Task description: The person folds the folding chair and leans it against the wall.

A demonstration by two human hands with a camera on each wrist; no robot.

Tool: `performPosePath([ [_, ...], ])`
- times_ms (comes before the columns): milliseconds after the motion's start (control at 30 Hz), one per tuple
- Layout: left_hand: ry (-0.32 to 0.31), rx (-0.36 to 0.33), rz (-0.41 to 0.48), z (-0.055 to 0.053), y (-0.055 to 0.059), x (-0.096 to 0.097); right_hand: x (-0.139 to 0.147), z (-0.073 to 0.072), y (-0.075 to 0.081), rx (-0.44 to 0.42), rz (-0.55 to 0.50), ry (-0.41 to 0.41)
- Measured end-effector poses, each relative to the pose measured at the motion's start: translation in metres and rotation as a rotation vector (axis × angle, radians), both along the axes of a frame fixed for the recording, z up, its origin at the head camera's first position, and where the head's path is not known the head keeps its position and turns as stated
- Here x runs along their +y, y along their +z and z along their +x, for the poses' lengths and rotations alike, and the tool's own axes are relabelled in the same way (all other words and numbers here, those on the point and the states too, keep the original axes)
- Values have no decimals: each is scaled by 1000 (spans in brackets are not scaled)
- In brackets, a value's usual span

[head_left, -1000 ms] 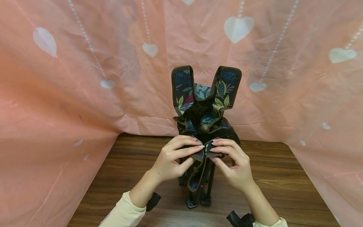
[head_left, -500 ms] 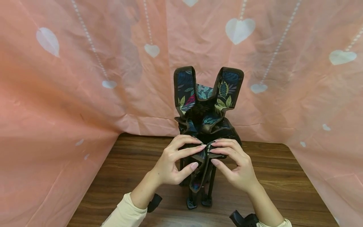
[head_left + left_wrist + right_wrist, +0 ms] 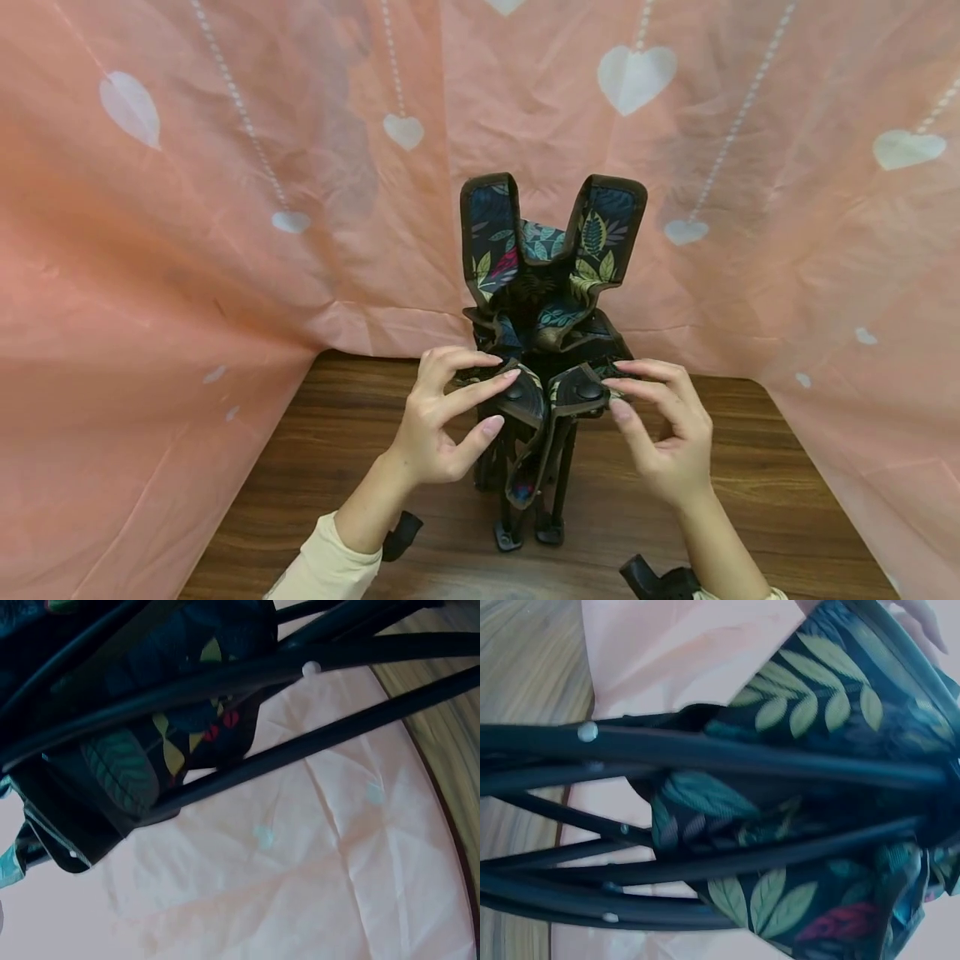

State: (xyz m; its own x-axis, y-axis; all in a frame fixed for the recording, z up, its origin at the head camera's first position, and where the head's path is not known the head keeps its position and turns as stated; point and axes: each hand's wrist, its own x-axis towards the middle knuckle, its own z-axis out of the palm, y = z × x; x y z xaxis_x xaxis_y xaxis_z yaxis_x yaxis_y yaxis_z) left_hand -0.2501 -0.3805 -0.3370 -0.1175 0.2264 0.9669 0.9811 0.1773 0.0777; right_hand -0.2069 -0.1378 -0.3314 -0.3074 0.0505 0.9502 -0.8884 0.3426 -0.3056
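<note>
A small folding chair (image 3: 554, 243) with dark leaf-patterned fabric and black tube legs stands half folded in the middle of the head view. Its two near fabric corners, the left corner (image 3: 515, 393) and the right corner (image 3: 577, 390), lie side by side, each with a round black cap on top. My left hand (image 3: 442, 417) touches the left corner with straight fingertips, its thumb held apart. At the outer edge of the right corner are the fingertips of my right hand (image 3: 671, 425), loosely bent. Both wrist views show the tubes (image 3: 225, 682) and printed fabric (image 3: 810, 697) from below.
The chair's feet (image 3: 507, 537) stand on a brown wooden tabletop (image 3: 322, 500). A pink curtain (image 3: 300, 150) with white hearts encloses the back and both sides. Behind the hands, two tall fabric flaps (image 3: 609, 225) rise from the chair.
Both hands have moved apart from the middle, left hand to the left, right hand to the right. The two near corners, covered before by fingers, now show their caps and a wider gap.
</note>
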Motion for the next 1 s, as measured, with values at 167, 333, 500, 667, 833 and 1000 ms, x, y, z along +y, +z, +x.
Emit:
performPosePath([
  [167,24,-13,134,-4,-6,-8,15,1,-1,13,-431,-97],
  [333,53,-37,190,-9,-23,-15,38,-1,-31,-84,-519,-171],
  [500,94,-117,174,-16,-48,-20,52,2,-74,-279,-282,-252],
  [667,143,-303,138,-22,-77,-27,57,4,-116,-443,-58,-309],
  [833,199,-504,45,-25,-106,-35,55,11,-147,-647,45,-345],
  [1000,217,-705,-47,-23,-128,-40,51,13,-168,-755,166,-363],
])
